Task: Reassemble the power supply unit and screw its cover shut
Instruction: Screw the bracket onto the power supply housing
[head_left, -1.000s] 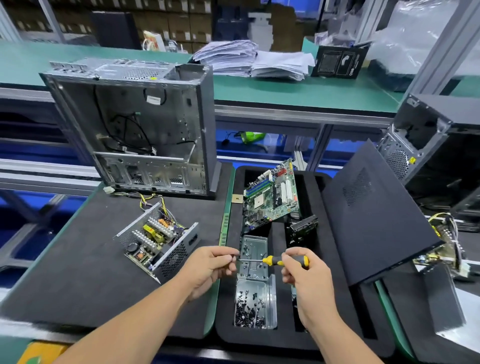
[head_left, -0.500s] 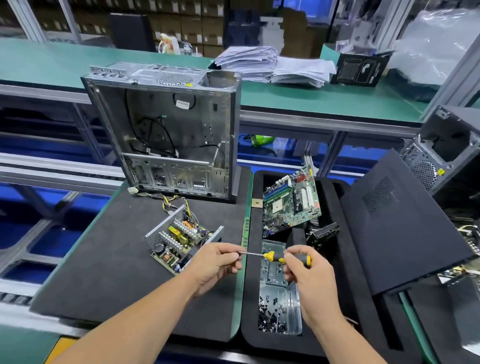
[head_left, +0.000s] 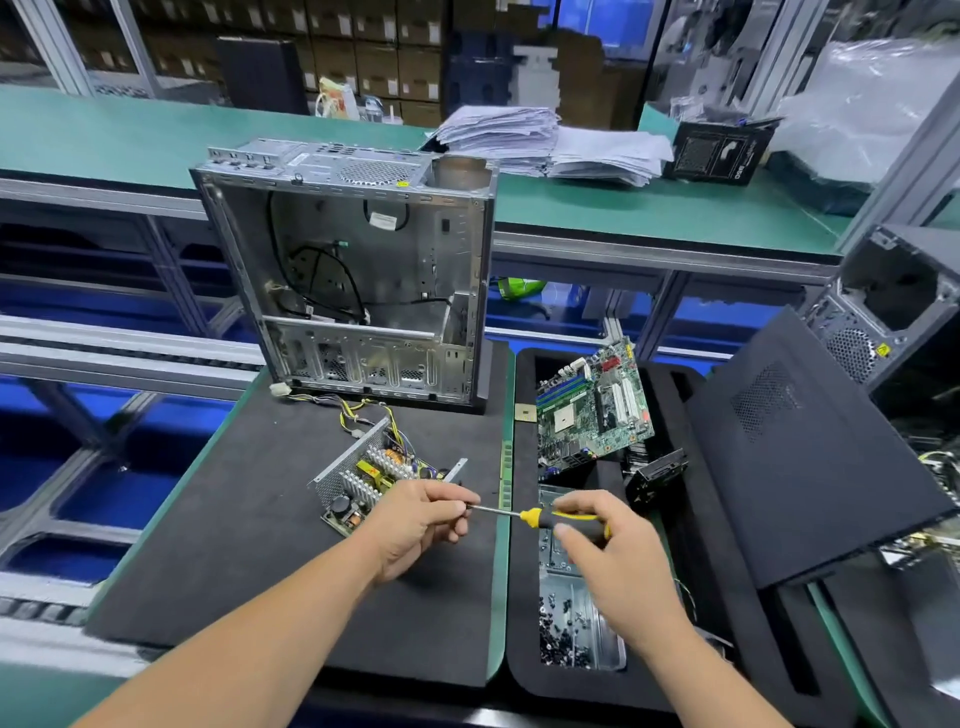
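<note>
The open power supply unit (head_left: 363, 475) lies on the black foam mat (head_left: 249, 530), its circuit board, heat sinks and yellow wires exposed, with no cover on it. My right hand (head_left: 608, 551) grips the yellow and black handle of a screwdriver (head_left: 540, 517) held level in front of me. My left hand (head_left: 421, 525) pinches the tip of its metal shaft, just right of the unit and partly hiding its near corner. Whether a screw sits at the tip is hidden by my fingers.
An empty grey computer case (head_left: 353, 275) stands upright behind the unit. The black foam tray (head_left: 675, 649) on the right holds a motherboard (head_left: 592, 405), a metal dish of small screws (head_left: 571, 634) and a black side panel (head_left: 810, 457). A RAM stick (head_left: 506, 473) lies between mat and tray.
Both hands and the screwdriver shifted left, from over the tray's metal parts to the mat edge beside the power supply unit. The view also turned left.
</note>
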